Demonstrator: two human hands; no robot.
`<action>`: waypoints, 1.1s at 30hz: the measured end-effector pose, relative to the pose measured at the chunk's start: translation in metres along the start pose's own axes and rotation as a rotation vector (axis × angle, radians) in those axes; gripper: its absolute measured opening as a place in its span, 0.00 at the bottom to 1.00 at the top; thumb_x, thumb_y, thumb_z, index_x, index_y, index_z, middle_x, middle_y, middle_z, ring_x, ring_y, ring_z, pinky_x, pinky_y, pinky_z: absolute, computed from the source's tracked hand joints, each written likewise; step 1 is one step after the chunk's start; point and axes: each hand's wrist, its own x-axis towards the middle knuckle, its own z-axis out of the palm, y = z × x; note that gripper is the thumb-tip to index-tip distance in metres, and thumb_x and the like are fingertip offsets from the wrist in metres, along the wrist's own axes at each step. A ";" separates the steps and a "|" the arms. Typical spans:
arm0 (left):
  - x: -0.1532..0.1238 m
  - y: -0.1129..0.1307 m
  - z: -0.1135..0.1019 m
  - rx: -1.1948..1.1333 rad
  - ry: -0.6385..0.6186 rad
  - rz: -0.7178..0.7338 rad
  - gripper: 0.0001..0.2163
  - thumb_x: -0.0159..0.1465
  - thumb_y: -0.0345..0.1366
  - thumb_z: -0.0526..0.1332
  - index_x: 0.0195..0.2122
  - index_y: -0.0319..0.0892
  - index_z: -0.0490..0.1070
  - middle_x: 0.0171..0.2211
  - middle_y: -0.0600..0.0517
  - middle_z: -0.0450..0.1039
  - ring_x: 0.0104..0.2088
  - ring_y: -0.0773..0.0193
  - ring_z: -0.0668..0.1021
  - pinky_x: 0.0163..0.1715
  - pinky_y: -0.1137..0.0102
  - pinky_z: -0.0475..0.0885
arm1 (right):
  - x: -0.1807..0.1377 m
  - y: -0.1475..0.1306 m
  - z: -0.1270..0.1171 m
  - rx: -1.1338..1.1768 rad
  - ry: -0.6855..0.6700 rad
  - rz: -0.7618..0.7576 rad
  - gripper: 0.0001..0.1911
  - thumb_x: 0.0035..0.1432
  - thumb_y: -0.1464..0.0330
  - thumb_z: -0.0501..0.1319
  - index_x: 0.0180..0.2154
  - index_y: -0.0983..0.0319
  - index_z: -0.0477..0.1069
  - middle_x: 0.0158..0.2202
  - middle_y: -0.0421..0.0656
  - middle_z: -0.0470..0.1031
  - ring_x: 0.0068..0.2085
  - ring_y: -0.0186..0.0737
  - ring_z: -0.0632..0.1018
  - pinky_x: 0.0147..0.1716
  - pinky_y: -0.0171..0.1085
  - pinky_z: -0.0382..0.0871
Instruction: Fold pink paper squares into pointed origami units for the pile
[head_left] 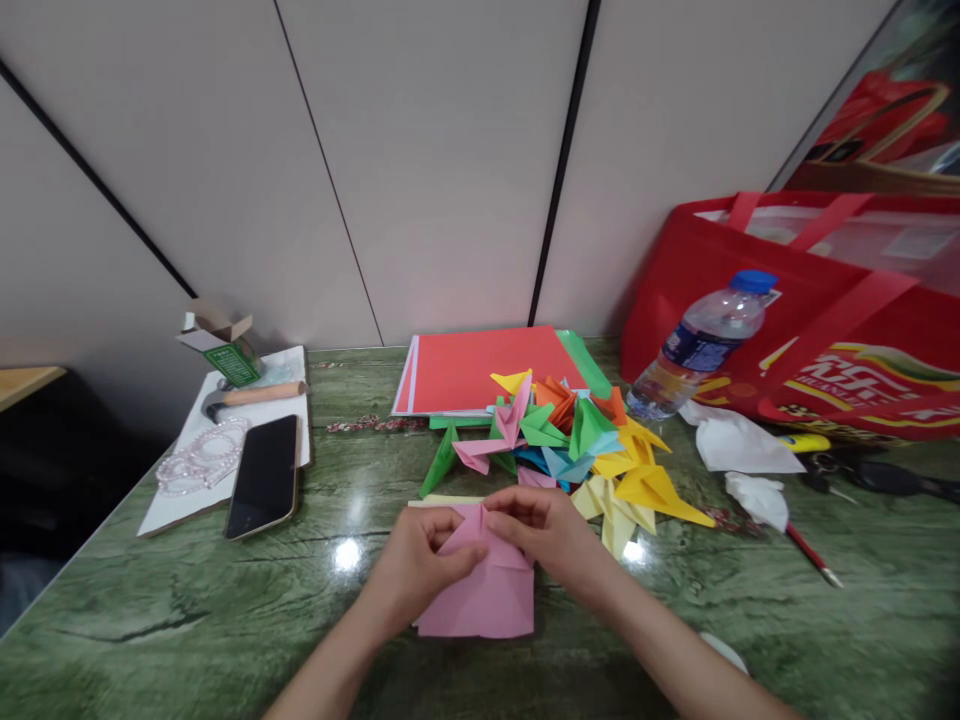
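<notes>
head cam | POV over tbl point(187, 620) | faces fwd+down | near: hands point(559, 535), lo-ctr | far: wall point(450, 170)

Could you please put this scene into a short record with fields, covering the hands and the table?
Left hand: left hand, thumb on pink paper
Right hand: right hand, at the same paper's upper fold
Beyond the hands: colorful folded paper pieces, red sheet
Left side: phone, hammer
Right side: bottle, red bag
Surface: green table
</notes>
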 end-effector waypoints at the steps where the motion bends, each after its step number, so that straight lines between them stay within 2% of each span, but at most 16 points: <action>1: 0.000 0.001 0.000 0.023 0.009 0.009 0.11 0.48 0.40 0.62 0.17 0.36 0.68 0.15 0.59 0.55 0.18 0.73 0.55 0.17 0.76 0.48 | 0.000 -0.001 0.000 -0.009 -0.007 -0.007 0.12 0.46 0.61 0.63 0.30 0.63 0.73 0.28 0.40 0.75 0.29 0.34 0.73 0.29 0.33 0.66; 5: -0.002 0.001 0.002 0.074 0.016 0.040 0.10 0.48 0.38 0.61 0.16 0.36 0.67 0.14 0.60 0.51 0.18 0.74 0.53 0.17 0.76 0.46 | -0.001 -0.001 -0.001 0.006 -0.020 -0.010 0.10 0.47 0.62 0.63 0.27 0.63 0.73 0.24 0.38 0.73 0.27 0.32 0.71 0.27 0.32 0.63; 10: -0.002 0.000 0.003 0.054 -0.011 0.029 0.10 0.49 0.38 0.61 0.17 0.36 0.69 0.15 0.59 0.52 0.18 0.74 0.53 0.17 0.75 0.46 | -0.001 -0.001 0.001 0.033 0.007 0.011 0.12 0.44 0.61 0.64 0.22 0.64 0.71 0.20 0.36 0.69 0.23 0.30 0.67 0.24 0.31 0.60; 15: -0.001 0.001 0.004 0.007 -0.037 -0.004 0.10 0.48 0.39 0.61 0.19 0.36 0.69 0.15 0.58 0.56 0.19 0.73 0.56 0.17 0.76 0.48 | -0.002 -0.001 0.003 -0.026 0.072 -0.032 0.13 0.45 0.61 0.63 0.19 0.63 0.67 0.18 0.36 0.66 0.22 0.30 0.66 0.22 0.31 0.59; 21: -0.002 0.000 0.007 -0.095 -0.034 -0.065 0.12 0.47 0.42 0.62 0.18 0.38 0.64 0.16 0.58 0.57 0.18 0.73 0.57 0.17 0.76 0.50 | -0.002 0.003 0.004 -0.181 0.092 -0.102 0.10 0.50 0.64 0.59 0.22 0.63 0.67 0.21 0.38 0.68 0.25 0.33 0.68 0.24 0.32 0.61; 27: -0.001 -0.003 0.008 -0.131 -0.023 -0.097 0.13 0.47 0.43 0.62 0.18 0.38 0.63 0.17 0.58 0.57 0.18 0.73 0.58 0.18 0.76 0.50 | -0.001 0.005 0.004 -0.076 0.074 -0.142 0.06 0.49 0.66 0.61 0.28 0.62 0.65 0.24 0.37 0.66 0.27 0.32 0.69 0.25 0.31 0.63; 30: 0.000 -0.003 0.007 -0.136 -0.008 -0.107 0.15 0.47 0.44 0.63 0.19 0.37 0.63 0.17 0.58 0.56 0.18 0.74 0.57 0.17 0.76 0.50 | -0.002 0.003 0.004 -0.068 0.021 -0.129 0.05 0.47 0.68 0.61 0.28 0.62 0.68 0.27 0.39 0.71 0.29 0.34 0.72 0.27 0.32 0.66; 33: 0.000 -0.004 0.006 -0.149 -0.014 -0.109 0.15 0.48 0.45 0.63 0.20 0.36 0.65 0.17 0.58 0.58 0.18 0.74 0.58 0.18 0.76 0.50 | -0.003 0.002 0.004 -0.062 0.031 -0.094 0.06 0.46 0.69 0.62 0.30 0.63 0.71 0.30 0.42 0.74 0.30 0.35 0.73 0.29 0.33 0.67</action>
